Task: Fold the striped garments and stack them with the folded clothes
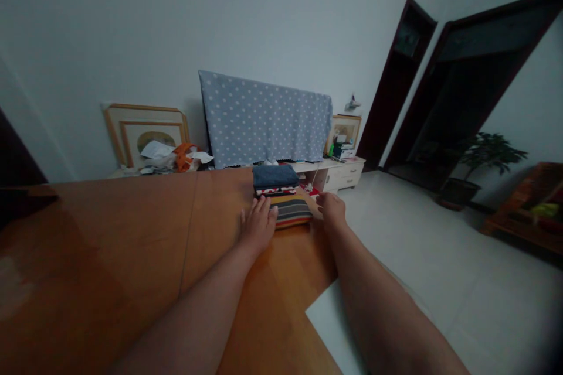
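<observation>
A folded striped cloth [291, 211], in grey, yellow and red bands, lies on the wooden table [220, 228]. My left hand [258, 222] is at its left side, fingers stretched out and the thumb against the cloth's edge. On the other side, my right hand [332, 208] is raised a little to the right of the cloth, apart from it, with its fingers partly curled and nothing visible in them. Just behind the striped cloth is a stack of folded clothes, with blue denim [275, 177] on top and red, white and dark layers below.
A white sheet [336, 328] lies under my right forearm at the table's right edge. Beyond the table stand a white cabinet [345, 176] and a large panel draped in dotted blue cloth [268, 120]. A potted plant [461, 190] is on the floor at right.
</observation>
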The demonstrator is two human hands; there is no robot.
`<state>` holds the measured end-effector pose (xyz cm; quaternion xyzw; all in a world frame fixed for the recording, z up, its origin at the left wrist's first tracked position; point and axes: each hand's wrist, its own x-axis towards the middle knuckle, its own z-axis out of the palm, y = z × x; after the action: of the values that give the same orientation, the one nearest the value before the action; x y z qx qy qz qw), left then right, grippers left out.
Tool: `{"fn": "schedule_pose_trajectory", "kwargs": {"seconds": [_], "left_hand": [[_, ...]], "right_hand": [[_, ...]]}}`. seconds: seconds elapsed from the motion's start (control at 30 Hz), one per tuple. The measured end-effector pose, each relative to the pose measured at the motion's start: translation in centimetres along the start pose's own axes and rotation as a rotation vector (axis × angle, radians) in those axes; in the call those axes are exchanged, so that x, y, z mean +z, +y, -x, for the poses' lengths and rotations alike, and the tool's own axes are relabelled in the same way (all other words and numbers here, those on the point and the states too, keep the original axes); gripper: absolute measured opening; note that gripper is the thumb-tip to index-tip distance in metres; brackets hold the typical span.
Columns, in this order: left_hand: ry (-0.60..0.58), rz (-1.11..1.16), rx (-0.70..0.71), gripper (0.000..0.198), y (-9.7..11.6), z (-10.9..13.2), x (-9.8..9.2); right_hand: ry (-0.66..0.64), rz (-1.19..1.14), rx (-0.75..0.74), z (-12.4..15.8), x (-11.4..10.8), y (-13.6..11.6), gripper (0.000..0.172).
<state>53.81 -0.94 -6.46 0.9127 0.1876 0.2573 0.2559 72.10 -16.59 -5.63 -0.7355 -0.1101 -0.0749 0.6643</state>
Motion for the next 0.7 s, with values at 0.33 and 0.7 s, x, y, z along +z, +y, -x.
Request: {"fn": "schedule_pose_trajectory", "kwargs": {"seconds": [0.33, 0.7], "left_hand": [[0.365, 0.677, -0.416, 0.025, -3.2, -2.2, -0.4], [0.158, 0.858, -0.539, 0.015, -1.7, -2.0, -1.6]], "right_hand": [[-0.152, 0.034, 0.045, 0.5, 0.8, 0.5, 0.030], [-0.243, 0.181, -0.049, 0.5, 0.8, 0.7, 0.035]]}}
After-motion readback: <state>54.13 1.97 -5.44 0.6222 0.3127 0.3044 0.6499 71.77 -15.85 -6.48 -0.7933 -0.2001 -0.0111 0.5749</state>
